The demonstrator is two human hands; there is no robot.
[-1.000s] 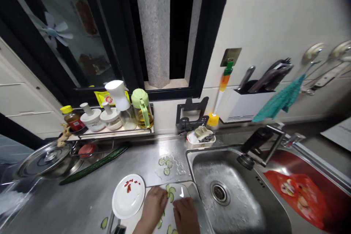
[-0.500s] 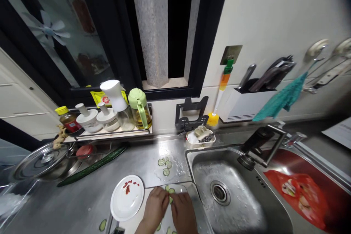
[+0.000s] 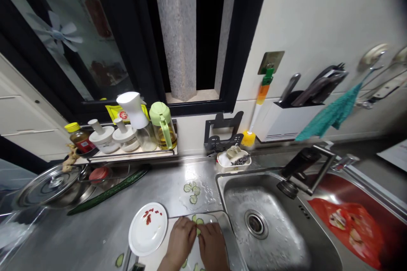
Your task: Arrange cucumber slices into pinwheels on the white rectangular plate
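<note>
My left hand (image 3: 182, 237) and my right hand (image 3: 212, 241) meet over a pale plate or tray (image 3: 208, 218) at the bottom of the view. Their fingers are bent and pinched together at cucumber slices (image 3: 199, 221), so both hands look closed on a slice. The fingertips partly hide it. More slices (image 3: 196, 267) lie below, between my wrists. Left of my left hand stands a white plate (image 3: 143, 237) with small red pieces (image 3: 148, 219) on it. A cut cucumber end (image 3: 138, 266) shows at the bottom edge.
Loose cucumber slices (image 3: 193, 199) lie on the wet steel counter, beyond my hands. A whole cucumber (image 3: 108, 192) lies to the left, near a lidded pot (image 3: 51, 186). The sink (image 3: 273, 224) is at right, with a red bag (image 3: 352, 228) beyond its tap (image 3: 305, 173). A rack of jars stands behind.
The view has shifted very slightly. Both hands stay together at the same cucumber slices, with no clear movement.
</note>
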